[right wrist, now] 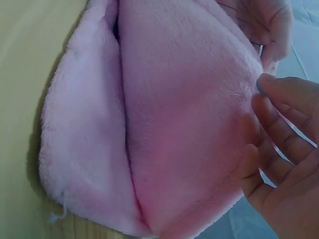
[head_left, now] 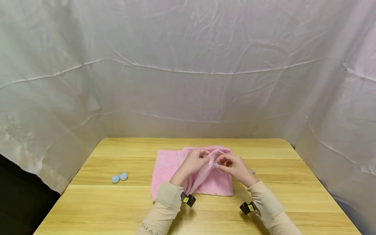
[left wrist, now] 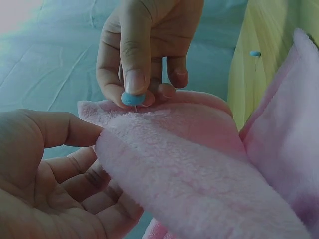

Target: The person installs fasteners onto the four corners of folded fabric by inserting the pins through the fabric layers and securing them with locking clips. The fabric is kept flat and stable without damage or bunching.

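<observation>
A plush pink towel point(head_left: 214, 184) lies folded on the table, with one layer lifted. My left hand point(head_left: 191, 163) pinches the edge of this raised layer between thumb and fingers. From the other side, my right hand point(head_left: 236, 168) pinches a blue-headed pin point(left wrist: 132, 98) by its head. In the left wrist view the thin metal shaft meets the cloth; how deep its tip goes is hidden. In the right wrist view, only a bit of the blue head point(right wrist: 260, 85) shows between the fingertips.
A second blue-headed pin point(head_left: 254, 171) lies on the wooden table point(head_left: 117, 209), right of the towel. Two round light-blue pieces point(head_left: 119, 178) sit side by side at the left. Pale cloth curtains point(head_left: 188, 94) hang behind and beside the table.
</observation>
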`<state>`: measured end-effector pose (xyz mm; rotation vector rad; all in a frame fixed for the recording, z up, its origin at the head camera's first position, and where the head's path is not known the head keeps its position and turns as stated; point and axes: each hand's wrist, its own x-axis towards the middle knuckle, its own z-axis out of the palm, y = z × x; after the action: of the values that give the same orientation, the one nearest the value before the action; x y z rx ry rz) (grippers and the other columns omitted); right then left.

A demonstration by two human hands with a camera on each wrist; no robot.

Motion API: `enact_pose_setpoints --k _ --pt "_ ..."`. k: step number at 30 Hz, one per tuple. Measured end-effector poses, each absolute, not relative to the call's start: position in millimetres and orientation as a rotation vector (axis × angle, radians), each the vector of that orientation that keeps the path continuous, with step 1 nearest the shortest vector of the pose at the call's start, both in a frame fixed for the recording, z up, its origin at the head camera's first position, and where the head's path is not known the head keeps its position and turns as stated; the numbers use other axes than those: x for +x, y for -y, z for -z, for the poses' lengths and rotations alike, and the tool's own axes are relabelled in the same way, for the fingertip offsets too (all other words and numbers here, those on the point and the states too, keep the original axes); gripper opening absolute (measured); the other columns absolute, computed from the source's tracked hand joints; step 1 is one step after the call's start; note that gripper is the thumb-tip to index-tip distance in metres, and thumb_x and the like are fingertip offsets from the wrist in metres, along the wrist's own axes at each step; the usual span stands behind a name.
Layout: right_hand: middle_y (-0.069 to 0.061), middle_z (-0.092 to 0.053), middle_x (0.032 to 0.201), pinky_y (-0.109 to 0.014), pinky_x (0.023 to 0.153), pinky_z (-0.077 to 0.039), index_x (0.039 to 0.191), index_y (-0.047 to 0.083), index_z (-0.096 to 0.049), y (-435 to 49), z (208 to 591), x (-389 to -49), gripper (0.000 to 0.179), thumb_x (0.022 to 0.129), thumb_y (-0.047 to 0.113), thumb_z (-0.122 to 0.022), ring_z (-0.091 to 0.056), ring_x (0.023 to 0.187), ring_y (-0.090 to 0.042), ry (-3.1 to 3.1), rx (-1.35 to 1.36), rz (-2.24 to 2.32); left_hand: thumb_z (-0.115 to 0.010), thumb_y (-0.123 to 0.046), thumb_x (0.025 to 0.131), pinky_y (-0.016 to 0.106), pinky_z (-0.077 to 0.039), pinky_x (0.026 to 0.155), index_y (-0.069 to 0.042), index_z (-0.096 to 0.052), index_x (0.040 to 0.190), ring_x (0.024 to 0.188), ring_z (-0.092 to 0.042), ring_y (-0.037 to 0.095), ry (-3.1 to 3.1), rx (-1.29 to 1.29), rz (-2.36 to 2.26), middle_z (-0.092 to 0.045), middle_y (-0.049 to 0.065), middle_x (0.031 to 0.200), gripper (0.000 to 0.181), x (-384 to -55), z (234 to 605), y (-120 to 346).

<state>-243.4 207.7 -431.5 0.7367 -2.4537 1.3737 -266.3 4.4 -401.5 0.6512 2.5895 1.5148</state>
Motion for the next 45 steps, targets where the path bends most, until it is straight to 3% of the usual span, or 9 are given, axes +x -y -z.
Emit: enact_pose_setpoints --k 4,10,13,19,32,37,45 --pt "-0.006 -0.063 0.091 -0.022 0.062 -0.05 0.1 0.008 -0.065 -206.1 431.3 -243.6 0.027 0.077 0.008 -0.079 -0.056 0.074 -0.011 2.437 0.701 -1.255 -0.058 -0.011 0.091 0.02 -0.047 0.064 -0.007 -0.069 0.103 0.075 -0.055 0.01 -2.588 0.649 -1.506 -0.066 0.005 0.086 0.016 -264.5 399.7 -5.4" --pt "-0.016 -0.051 0.123 -0.041 0.075 -0.057 0.131 0.007 -0.049 -204.7 432.0 -245.0 0.069 0.072 0.015 -0.085 -0.051 0.108 -0.03 2.439 0.636 -1.115 -0.059 -0.013 0.093 0.022 -0.048 0.067 -0.008 -0.069 0.105 0.077 -0.056 0.011 -2.585 0.672 -1.467 -0.067 0.006 0.089 0.016 -263.7 399.2 -5.7" --pt "-0.018 -0.052 0.133 -0.046 0.081 -0.057 0.14 0.007 -0.044 -207.2 433.0 -247.3 0.079 0.073 0.012 -0.084 -0.052 0.118 -0.035 2.441 0.694 -1.108 -0.059 -0.014 0.094 0.022 -0.049 0.068 -0.009 -0.069 0.105 0.078 -0.057 0.012 -2.578 0.717 -1.448 -0.068 0.006 0.09 0.015 -263.3 399.5 -5.1" --pt "-0.016 -0.061 0.13 -0.049 0.092 -0.053 0.134 0.005 -0.052 -210.1 432.4 -248.0 0.063 0.078 0.009 -0.08 -0.059 0.116 -0.034 2.498 0.679 -1.207 -0.059 -0.011 0.093 0.023 -0.05 0.069 -0.01 -0.069 0.102 0.079 -0.059 0.012 -2.564 0.776 -1.417 -0.069 0.007 0.091 0.014 -262.9 399.8 -4.7" --pt "-0.006 -0.07 0.094 -0.025 0.072 -0.057 0.101 0.008 -0.07 -208.6 437.8 -247.8 0.031 0.072 0.0 -0.08 -0.064 0.083 -0.012 2.372 0.788 -1.07 -0.063 -0.016 0.094 0.021 -0.05 0.074 -0.014 -0.071 0.104 0.084 -0.061 0.009 -2.563 0.957 -1.265 -0.071 0.003 0.096 0.013 -259.5 397.1 -5.8" --pt "-0.002 -0.066 0.085 -0.022 0.066 -0.055 0.095 0.01 -0.071 -208.7 441.1 -249.9 0.028 0.071 -0.002 -0.08 -0.059 0.076 -0.008 2.316 0.849 -1.036 -0.064 -0.016 0.093 0.02 -0.051 0.078 -0.015 -0.072 0.106 0.089 -0.065 0.011 -2.575 0.997 -1.189 -0.072 0.002 0.102 0.015 -254.6 389.1 -1.1" --pt "0.0 -0.067 0.086 -0.023 0.066 -0.056 0.093 0.013 -0.071 -209.9 441.6 -250.7 0.028 0.072 -0.003 -0.079 -0.06 0.078 -0.007 2.305 0.884 -1.01 -0.06 -0.009 0.091 0.026 -0.053 0.081 -0.011 -0.07 0.113 0.093 -0.067 0.015 -2.608 1.032 -1.185 -0.073 0.005 0.102 0.025 -247.3 374.8 27.8"
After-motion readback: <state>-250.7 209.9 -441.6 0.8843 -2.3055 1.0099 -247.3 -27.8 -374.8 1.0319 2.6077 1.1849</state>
